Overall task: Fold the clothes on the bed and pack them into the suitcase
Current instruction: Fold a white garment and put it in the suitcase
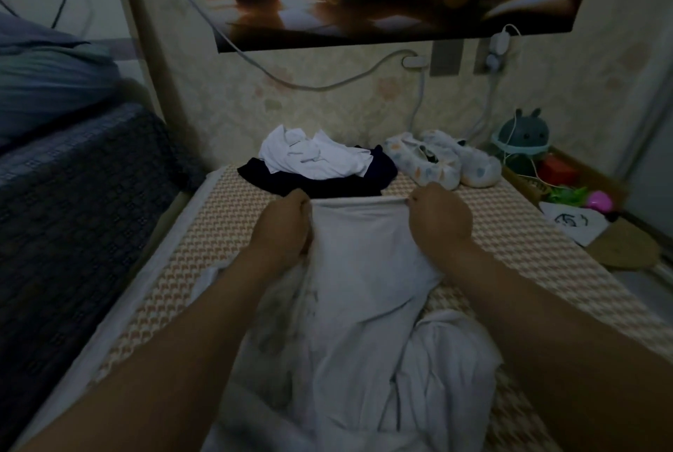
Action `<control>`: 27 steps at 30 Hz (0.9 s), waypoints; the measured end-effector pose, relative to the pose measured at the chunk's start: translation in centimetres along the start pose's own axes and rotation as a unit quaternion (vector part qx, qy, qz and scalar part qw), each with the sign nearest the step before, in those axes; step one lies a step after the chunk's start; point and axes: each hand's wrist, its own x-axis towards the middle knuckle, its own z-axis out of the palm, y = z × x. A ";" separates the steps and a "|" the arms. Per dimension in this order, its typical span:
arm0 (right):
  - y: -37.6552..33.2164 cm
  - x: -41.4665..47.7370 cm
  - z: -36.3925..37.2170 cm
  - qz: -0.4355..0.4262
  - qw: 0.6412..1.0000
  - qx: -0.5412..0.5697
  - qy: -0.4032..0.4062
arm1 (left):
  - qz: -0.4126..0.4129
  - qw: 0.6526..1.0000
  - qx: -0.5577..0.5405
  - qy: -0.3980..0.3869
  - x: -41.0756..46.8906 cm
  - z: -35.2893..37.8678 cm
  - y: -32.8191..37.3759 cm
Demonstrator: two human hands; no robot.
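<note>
Here, white garment (358, 251) stretches between pinching fingers (304, 209) (both hands).

Both our bare forearms reach forward, hands level.
Our left hand (287, 224) and right hand (440, 214) sit apart, backs up, fingers curled, each pinching the top edge of the white garment (358, 258).
</note>
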 end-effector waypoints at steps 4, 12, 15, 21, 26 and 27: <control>0.6 1.6 -0.4 0.220 0.962 0.154 0.049 | 0.068 0.987 -0.126 -0.072 2.1 2.3 1.4; -1.2 -0.7 1.2 0.064 0.978 -0.077 -0.184 | 0.019 0.992 -0.039 -0.122 -0.2 1.0 -3.2; -4.7 -1.2 1.0 -0.083 0.970 0.123 -0.193 | -0.113 0.967 0.152 -0.169 -1.5 -1.7 -5.1; -9.1 -4.1 2.9 -0.127 0.882 0.079 -0.447 | -0.264 0.886 0.218 -0.313 -5.3 -5.8 -7.5; -8.9 -4.6 3.6 -0.120 0.886 0.025 -0.448 | -0.175 0.979 0.063 -0.079 -2.5 -7.5 -8.2; -8.6 -4.5 3.7 -0.121 0.890 0.018 -0.439 | -0.198 0.977 0.074 0.004 -1.4 -7.6 -8.4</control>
